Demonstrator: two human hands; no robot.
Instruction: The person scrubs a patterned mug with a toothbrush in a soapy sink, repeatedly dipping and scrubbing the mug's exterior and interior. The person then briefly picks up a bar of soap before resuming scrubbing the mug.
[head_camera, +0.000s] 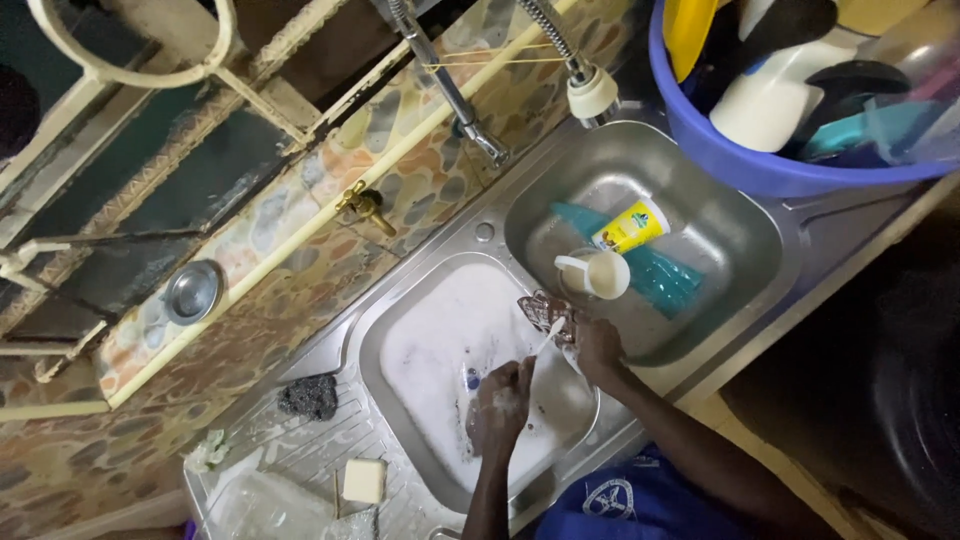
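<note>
Your left hand (503, 398) is curled shut over the soapy basin (440, 345), covered in suds; a thin white utensil (549, 334) runs from it up toward your right hand, though where exactly you grip it is hard to tell. Your right hand (596, 345) sits just beside the left, on the divider between the two basins, its fingers closed on a brownish patterned item (545, 311) that touches the utensil's far end. Just beyond your right hand, in the second basin (740, 240), lie a cream mug (598, 274), a yellow-and-white cup (632, 226) and a teal piece (660, 278). Farther off, a blue tub (760, 170) holds dishes. Left of your left hand, on the draining surface (300, 450), rest a dark scrubber (308, 396) and a pale soap bar (363, 481).
</note>
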